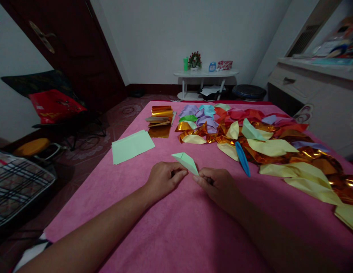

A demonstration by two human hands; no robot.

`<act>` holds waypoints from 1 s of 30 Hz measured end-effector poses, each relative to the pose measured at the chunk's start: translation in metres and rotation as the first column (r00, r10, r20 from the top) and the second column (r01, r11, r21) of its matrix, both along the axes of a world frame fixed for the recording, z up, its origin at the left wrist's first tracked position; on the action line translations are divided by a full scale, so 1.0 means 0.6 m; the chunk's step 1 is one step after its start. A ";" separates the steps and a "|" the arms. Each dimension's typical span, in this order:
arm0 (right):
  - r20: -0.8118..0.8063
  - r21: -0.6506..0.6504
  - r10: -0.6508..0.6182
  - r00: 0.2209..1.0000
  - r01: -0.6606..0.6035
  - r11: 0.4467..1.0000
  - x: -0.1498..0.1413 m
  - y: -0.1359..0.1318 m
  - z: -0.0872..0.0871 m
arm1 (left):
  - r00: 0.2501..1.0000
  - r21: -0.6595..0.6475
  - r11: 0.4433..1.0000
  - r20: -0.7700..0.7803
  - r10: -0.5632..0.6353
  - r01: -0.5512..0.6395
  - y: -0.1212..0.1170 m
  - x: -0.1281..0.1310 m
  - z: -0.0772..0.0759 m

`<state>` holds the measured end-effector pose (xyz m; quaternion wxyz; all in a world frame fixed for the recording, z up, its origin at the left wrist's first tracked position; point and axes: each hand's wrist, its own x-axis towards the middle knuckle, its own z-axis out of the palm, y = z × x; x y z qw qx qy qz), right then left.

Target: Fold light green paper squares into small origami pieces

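Observation:
A folded piece of light green paper is between my two hands over the pink cloth. At its lower left edge, my left hand pinches it with thumb and forefinger. My right hand grips its lower right corner between thumb and bent fingers. The piece has a pointed left end and a crease near the top; its underside is hidden. To the left of my hands lies a small stack of flat light green paper sheets.
A pink cloth covers the table. Gold foil sheets are stacked beyond the green sheets. Folded pieces in yellow, gold, red and purple spread over the right side. A blue oval object stands among them, near my right hand.

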<state>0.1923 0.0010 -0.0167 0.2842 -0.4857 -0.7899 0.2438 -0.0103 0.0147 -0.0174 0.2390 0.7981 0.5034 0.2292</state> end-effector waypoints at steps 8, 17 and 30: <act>-0.006 -0.009 0.000 1.000 -0.001 1.000 -0.002 -0.001 0.003 | 1.000 -0.006 1.000 0.003 0.000 0.000 -0.001 0.000 0.002; 0.017 0.005 -0.001 1.000 0.001 1.000 -0.001 -0.001 0.004 | 1.000 -0.009 1.000 0.007 0.002 -0.001 -0.002 0.000 0.005; 0.029 -0.003 0.004 1.000 -0.004 1.000 -0.001 -0.002 0.000 | 1.000 -0.010 1.000 -0.013 0.007 -0.007 -0.002 0.001 0.003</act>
